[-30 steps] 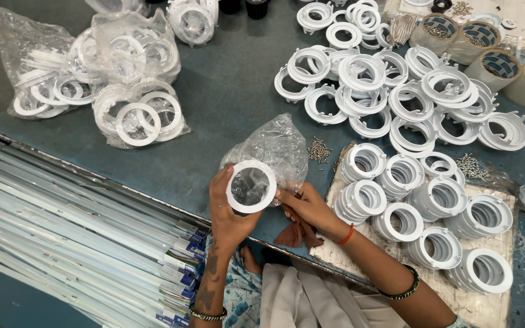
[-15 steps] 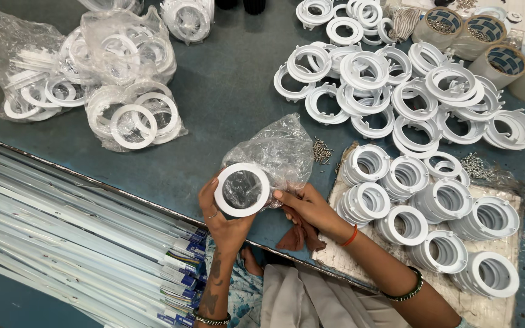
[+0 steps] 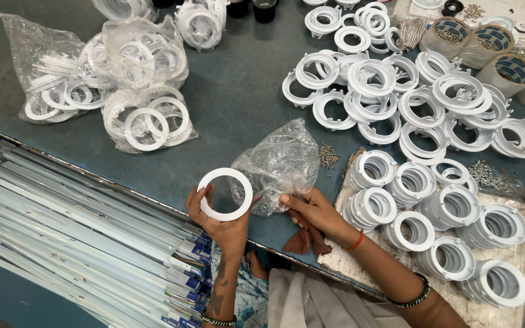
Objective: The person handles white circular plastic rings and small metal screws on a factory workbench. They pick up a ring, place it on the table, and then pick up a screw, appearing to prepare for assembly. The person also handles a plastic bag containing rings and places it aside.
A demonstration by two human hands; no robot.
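Beside the crumpled clear bag [image 3: 274, 167] on the bench [image 3: 244, 91], the left hand [image 3: 226, 222] grips one white flat ring [image 3: 225, 194] clear of it; the right hand [image 3: 314, 209] pinches the bag's lower edge. Sealed bags of rings [image 3: 123, 79] beyond it wait unopened.

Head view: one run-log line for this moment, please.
left hand: holds white ring | right hand: grips clear plastic bag | nearby: stacked white housings

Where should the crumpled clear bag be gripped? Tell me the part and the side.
Grip the clear bag at its lower right edge, coming from the right, where the right hand already pinches it. The film bunches there, and the left hand with its white ring crowds the other side.
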